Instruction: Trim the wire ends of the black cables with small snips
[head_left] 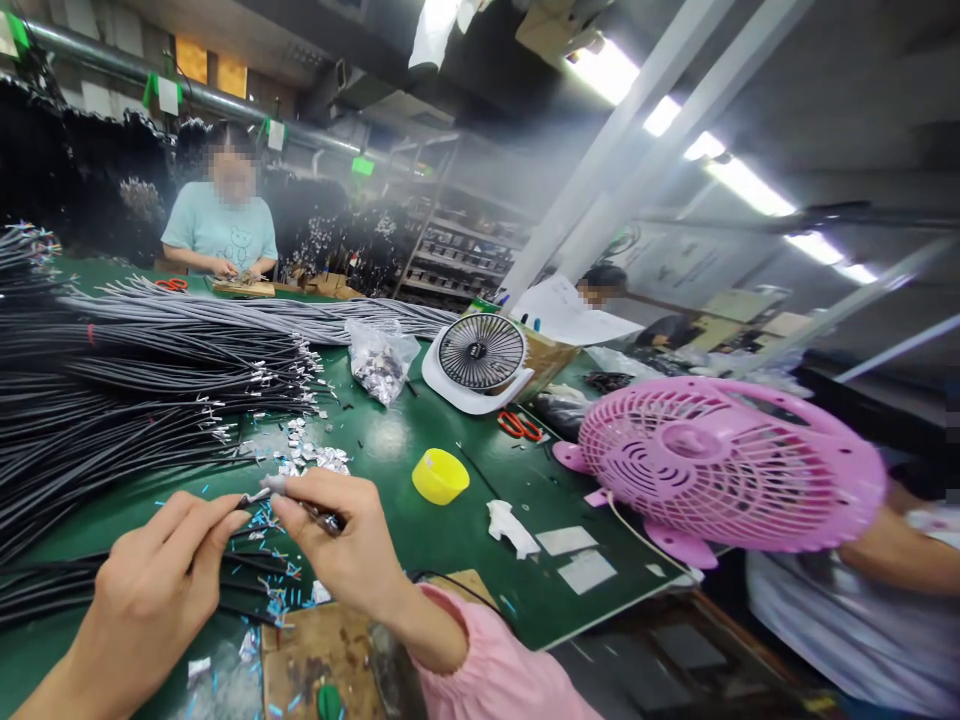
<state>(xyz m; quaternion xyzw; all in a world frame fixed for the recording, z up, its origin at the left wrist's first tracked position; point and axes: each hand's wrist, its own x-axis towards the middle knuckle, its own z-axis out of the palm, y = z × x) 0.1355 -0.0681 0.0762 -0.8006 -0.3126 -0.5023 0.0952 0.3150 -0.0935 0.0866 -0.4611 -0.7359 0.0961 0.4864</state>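
Work spot is left of the yellow cup (441,476), just above the bench (540,612). Left hand (146,585) closed in a pinch, thumb and forefinger on a black cable (241,503) near its tip. Right hand (345,540) also pinched, covered forefinger and thumb on the cable's bared end (257,496); dark tool (330,521) tucked in that palm, can't tell which kind.

Doing it well, my read: keep the left grip close behind the jacket edge so the tip can't whip or roll. Work the bared end straight along the cable axis, light pressure; a sideways yank could nick or snap thin strands. Keep the tool's tip turned away from the wires.

Foil scraps (309,452) and blue bits (264,517) lie left of the cup, right around the work; easy to trap one in the strands. Finished or not, park cables apart from the big cable pile (142,400), farther left of the cup.
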